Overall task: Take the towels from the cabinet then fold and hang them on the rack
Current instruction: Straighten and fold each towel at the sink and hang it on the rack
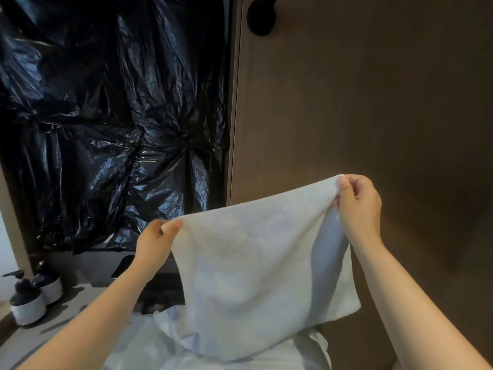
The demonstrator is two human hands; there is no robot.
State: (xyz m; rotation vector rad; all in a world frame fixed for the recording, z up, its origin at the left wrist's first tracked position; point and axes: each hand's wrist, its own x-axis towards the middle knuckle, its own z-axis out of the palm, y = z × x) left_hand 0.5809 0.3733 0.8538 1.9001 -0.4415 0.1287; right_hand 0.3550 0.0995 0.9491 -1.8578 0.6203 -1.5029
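Towel [256, 276] hangs between both hands: left hand [154, 241] and right hand [357, 204] each pinch a top corner.

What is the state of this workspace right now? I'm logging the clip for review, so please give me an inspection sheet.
Surface: grey counter at lower left, only partly in view.
Job's things: white towel held up in the air, spread between both hands; rack not in view.
Clutter: two pump bottles on the counter; dark object behind the towel, unclear.
Grippers: left hand pinches the towel's upper left corner; right hand pinches the upper right corner, held higher.
Cables: nothing seen.
Surroundings: black plastic sheeting at left; brown wooden panel at right, with a black fitting near the top; white fabric beneath the towel, identity unclear.
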